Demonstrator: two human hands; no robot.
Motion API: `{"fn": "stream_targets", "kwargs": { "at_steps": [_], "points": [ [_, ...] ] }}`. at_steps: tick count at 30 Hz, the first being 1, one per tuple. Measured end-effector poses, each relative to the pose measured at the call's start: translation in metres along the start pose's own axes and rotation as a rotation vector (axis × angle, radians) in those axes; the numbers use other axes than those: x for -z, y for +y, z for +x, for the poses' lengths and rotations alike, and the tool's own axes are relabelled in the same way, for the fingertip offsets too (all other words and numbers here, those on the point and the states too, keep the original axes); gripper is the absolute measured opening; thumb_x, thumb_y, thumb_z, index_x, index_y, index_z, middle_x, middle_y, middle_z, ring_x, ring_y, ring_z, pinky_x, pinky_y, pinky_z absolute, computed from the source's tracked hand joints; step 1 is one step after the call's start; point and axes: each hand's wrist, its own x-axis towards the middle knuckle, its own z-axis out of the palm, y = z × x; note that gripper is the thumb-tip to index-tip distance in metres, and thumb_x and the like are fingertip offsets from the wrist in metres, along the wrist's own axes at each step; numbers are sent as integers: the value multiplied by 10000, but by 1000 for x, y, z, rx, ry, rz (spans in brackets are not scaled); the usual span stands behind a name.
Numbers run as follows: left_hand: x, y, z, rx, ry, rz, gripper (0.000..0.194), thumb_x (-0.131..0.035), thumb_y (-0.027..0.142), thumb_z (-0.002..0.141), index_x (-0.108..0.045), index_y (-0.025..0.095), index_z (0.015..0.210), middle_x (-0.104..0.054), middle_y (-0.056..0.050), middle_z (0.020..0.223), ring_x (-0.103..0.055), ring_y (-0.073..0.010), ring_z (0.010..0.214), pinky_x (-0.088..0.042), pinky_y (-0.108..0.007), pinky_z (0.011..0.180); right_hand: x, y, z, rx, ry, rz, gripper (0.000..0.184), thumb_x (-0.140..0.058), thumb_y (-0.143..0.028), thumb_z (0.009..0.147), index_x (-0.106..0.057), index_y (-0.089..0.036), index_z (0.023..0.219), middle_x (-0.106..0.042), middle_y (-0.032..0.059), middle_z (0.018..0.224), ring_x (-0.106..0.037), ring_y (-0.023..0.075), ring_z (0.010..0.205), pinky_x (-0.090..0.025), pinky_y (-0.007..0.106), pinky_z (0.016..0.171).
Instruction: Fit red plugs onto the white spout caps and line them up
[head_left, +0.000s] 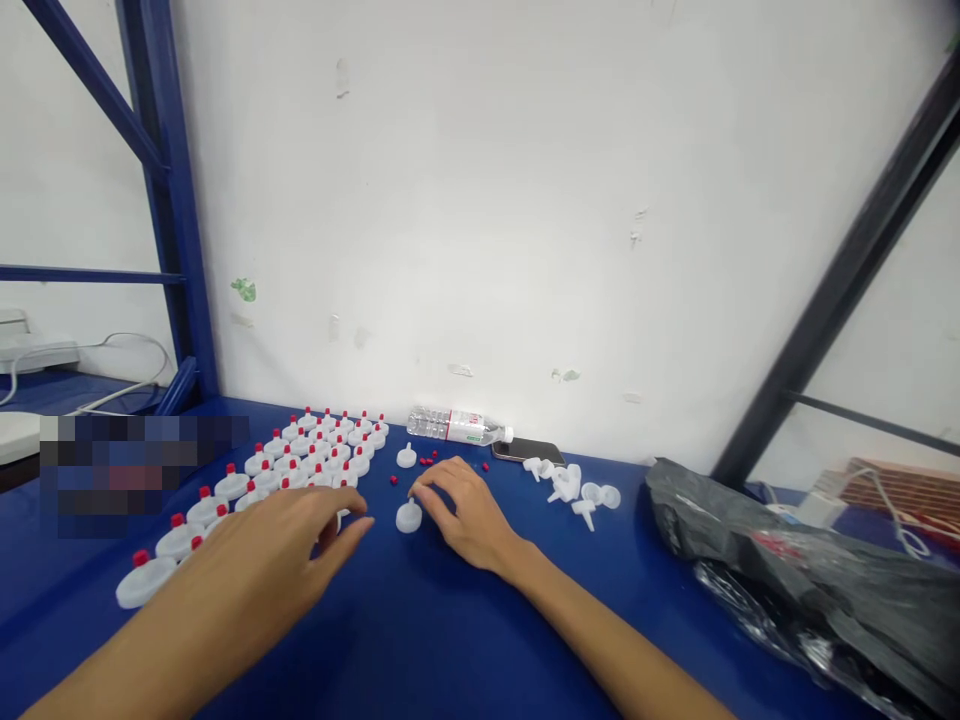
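My right hand has its thumb and index finger brought together at the thin tip of a white nozzle cap standing upright on the blue table. Whether a small red piece sits between those fingertips is hidden. Held over the table to the left, my left hand is open, thumb and fingers apart with nothing visible in them. Beneath and beyond it stand several rows of white nozzle caps with red tips, some covered by the hand. Another white nozzle cap without a red tip stands behind the one at my right hand.
Several small red tips lie beyond my right hand. A clear plastic bottle and a phone lie by the wall. Loose white nozzle caps are scattered right of centre. A dark plastic bag covers the right side.
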Motion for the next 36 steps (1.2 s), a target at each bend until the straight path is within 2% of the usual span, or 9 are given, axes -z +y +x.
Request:
{"fn": "stream_targets", "kwargs": {
  "at_steps": [4,7,9,11,15,19,23,29,36],
  "points": [
    [-25,12,4,-62,-72,53,455,-388,418,969,-614,280,1339,-703,-71,1233,-671,-291,1106,-500,-453,950,-3,10,1,-156,96,-20,265,-418,-259,1062,-638,-252,1209,-706,33,1154,-610,191,1084,-456,343,971],
    [-42,24,5,-110,-131,69,534,-371,359,990,-431,264,1512,-559,-103,1456,-644,-304,1188,-511,-486,995,-9,21,2,-126,-30,-160,371,-444,-232,1042,-557,-244,1395,-630,79,1358,-560,230,1225,-440,403,1049],
    [-50,30,5,-154,-166,85,556,-389,311,986,-381,259,1539,-489,-112,1527,-636,-308,1206,-526,-490,994,-12,26,2,-77,-130,-216,360,-460,-211,1033,-599,-228,1364,-620,83,1389,-549,236,1255,-433,409,1067],
    [-55,34,5,-211,-191,116,516,-402,246,973,-467,244,1485,-519,-117,1504,-628,-312,1220,-531,-496,999,-14,28,2,-64,-171,-221,300,-487,-193,1024,-675,-210,1258,-691,70,1281,-596,224,1184,-456,380,1035],
    [-57,35,9,-274,-261,172,446,-402,131,939,-631,234,1308,-626,-104,1380,-644,-310,1189,-566,-502,953,-14,28,1,-83,-136,-201,233,-541,-168,1004,-732,-216,1130,-754,39,1085,-650,204,1025,-496,330,937],
    [-55,37,13,-261,-298,210,497,-403,74,912,-628,246,1321,-608,-88,1419,-640,-305,1203,-574,-503,955,-14,28,1,-80,-125,-201,217,-556,-173,998,-739,-228,1102,-748,47,1042,-659,211,1000,-504,330,917],
    [-53,42,10,-232,-344,245,553,-401,61,911,-573,240,1406,-545,-80,1503,-596,-307,1274,-545,-495,1018,-13,25,0,-106,-60,-154,249,-554,-175,996,-690,-233,1197,-724,60,1074,-671,205,988,-517,318,890],
    [-52,44,2,-195,-382,252,601,-396,62,916,-480,225,1488,-465,-80,1567,-560,-302,1319,-532,-482,1046,-3,13,1,-212,94,180,210,-558,-255,1004,-734,-244,1118,-748,18,1010,-700,155,885,-525,267,844],
    [-51,44,2,-204,-364,229,607,-430,69,893,-503,240,1471,-498,-83,1543,-570,-306,1303,-537,-474,1035,9,-8,3,-202,-37,385,208,-634,-355,961,-807,-238,964,-782,12,927,-710,165,826,-518,247,757]
  ]
}}
